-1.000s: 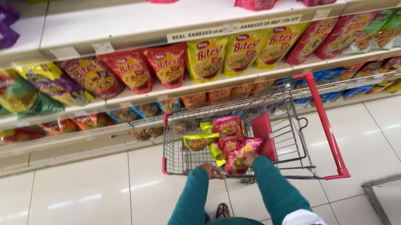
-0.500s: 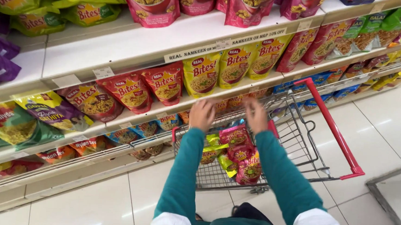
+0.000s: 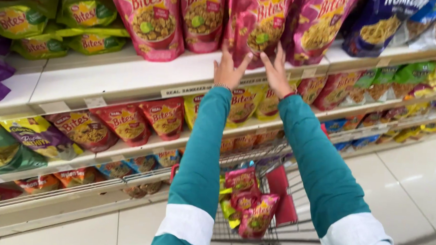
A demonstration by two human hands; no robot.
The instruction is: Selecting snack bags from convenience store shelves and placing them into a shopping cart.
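Observation:
Both arms in teal sleeves reach up to the top shelf. My left hand (image 3: 228, 67) and my right hand (image 3: 276, 73) have fingers spread against the lower edge of a large pink snack bag (image 3: 258, 24) standing on the white shelf (image 3: 130, 79). Neither hand has closed around the bag. Below my arms stands a wire shopping cart (image 3: 272, 226) with a red frame, holding several pink and yellow-green snack packets (image 3: 245, 205).
More pink bags (image 3: 149, 17) line the top shelf, with green ones (image 3: 83, 23) at left and dark blue ones (image 3: 380, 21) at right. Lower shelves hold red (image 3: 122, 124), yellow and purple packets. Pale floor tiles (image 3: 411, 185) lie to the right.
My hands left the cart and rose from the middle shelf to the pink bag on the top shelf. The view tilted upward and closer to the shelves.

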